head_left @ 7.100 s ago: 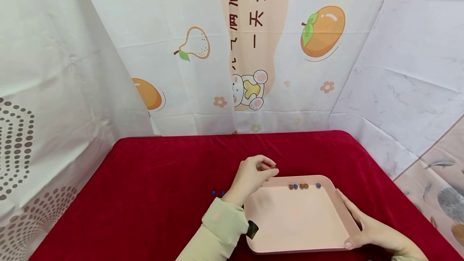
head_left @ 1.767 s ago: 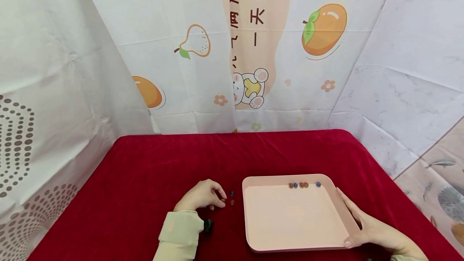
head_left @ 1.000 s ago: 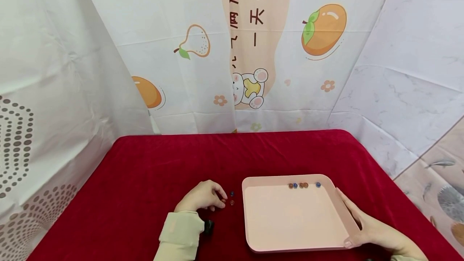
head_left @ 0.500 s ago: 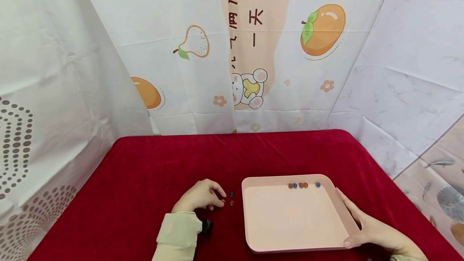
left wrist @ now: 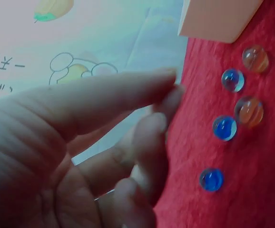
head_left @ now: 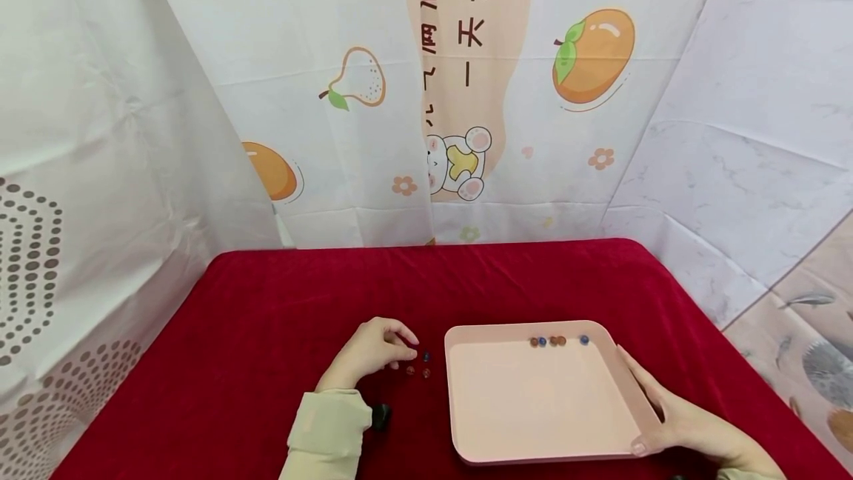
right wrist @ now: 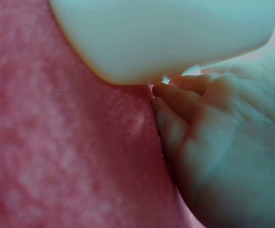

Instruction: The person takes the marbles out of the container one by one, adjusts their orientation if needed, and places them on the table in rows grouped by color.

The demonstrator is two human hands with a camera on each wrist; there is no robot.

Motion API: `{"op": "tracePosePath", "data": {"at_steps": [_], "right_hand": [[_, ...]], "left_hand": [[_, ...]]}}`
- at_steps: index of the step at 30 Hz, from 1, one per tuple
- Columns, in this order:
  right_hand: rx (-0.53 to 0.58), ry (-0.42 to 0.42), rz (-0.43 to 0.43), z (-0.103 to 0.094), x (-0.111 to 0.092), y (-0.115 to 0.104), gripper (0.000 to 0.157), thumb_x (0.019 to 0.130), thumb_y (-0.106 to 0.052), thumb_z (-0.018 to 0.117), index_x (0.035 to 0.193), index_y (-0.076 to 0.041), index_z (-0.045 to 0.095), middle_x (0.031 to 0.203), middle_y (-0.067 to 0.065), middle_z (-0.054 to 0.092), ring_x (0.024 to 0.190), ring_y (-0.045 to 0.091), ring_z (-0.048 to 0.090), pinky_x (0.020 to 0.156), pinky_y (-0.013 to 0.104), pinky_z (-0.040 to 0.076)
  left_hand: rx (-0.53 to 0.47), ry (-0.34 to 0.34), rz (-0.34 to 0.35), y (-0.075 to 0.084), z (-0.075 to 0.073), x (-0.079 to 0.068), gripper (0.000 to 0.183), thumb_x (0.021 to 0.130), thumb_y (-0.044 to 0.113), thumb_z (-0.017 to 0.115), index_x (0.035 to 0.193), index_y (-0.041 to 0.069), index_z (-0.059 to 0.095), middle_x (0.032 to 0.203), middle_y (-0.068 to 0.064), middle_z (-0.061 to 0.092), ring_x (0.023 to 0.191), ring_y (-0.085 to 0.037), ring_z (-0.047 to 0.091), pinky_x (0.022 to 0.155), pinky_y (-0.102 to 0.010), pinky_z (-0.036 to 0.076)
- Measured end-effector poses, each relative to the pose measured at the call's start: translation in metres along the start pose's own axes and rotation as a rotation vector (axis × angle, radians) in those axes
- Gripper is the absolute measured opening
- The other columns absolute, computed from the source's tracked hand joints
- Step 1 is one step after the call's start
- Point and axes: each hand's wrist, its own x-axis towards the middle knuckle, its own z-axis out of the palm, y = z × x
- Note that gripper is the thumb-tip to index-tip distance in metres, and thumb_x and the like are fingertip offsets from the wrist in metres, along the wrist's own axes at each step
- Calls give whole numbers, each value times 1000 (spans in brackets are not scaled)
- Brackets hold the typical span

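Observation:
My left hand (head_left: 373, 350) hovers just over the red cloth, left of the tray, fingers loosely bent with nothing between them. Beside its fingertips lie glass marbles: a blue marble (head_left: 426, 355), an orange marble (head_left: 409, 370) and another orange marble (head_left: 426, 373). The left wrist view also shows a second blue marble (left wrist: 224, 128) and a third blue marble (left wrist: 211, 179), which the hand covers in the head view. My right hand (head_left: 680, 421) holds the pink tray (head_left: 533, 410) at its near right corner, thumb at the front and fingers along the right side.
Several orange and blue marbles (head_left: 562, 341) sit inside the tray along its far wall. Red cloth (head_left: 300, 302) covers the table, its far edge meeting a printed white curtain (head_left: 360, 169). More sheeting hangs at both sides.
Since the oldest frame, my left hand has gone from above the tray, marble in its fingertips, to the cloth. It has just let go of an orange marble and shifted away from me.

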Motion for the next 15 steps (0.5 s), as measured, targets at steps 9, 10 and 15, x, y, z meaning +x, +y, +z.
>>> {"op": "tracePosePath", "data": {"at_steps": [9, 10, 15], "right_hand": [[9, 5, 33, 0, -1, -2, 111, 81, -4, 65, 159, -36, -7, 156, -22, 15, 126, 0, 37, 95, 14, 38], [14, 6, 38, 0, 0, -2, 111, 81, -3, 65, 158, -36, -6, 156, -22, 15, 126, 1, 37, 96, 14, 38], [4, 7, 33, -1, -1, -1, 111, 80, -4, 65, 158, -37, -7, 155, -23, 15, 126, 1, 37, 95, 14, 38]], "left_hand": [[-10, 124, 34, 11, 16, 8, 19, 86, 13, 74, 104, 6, 73, 79, -5, 73, 62, -19, 66, 63, -29, 50], [-13, 129, 31, 13, 17, 9, 20, 87, 14, 74, 105, 6, 73, 79, -4, 73, 62, -19, 66, 63, -29, 50], [-26, 146, 41, 23, 25, 13, 24, 89, 19, 73, 110, 7, 72, 82, 0, 72, 65, -19, 66, 62, -30, 51]]}}
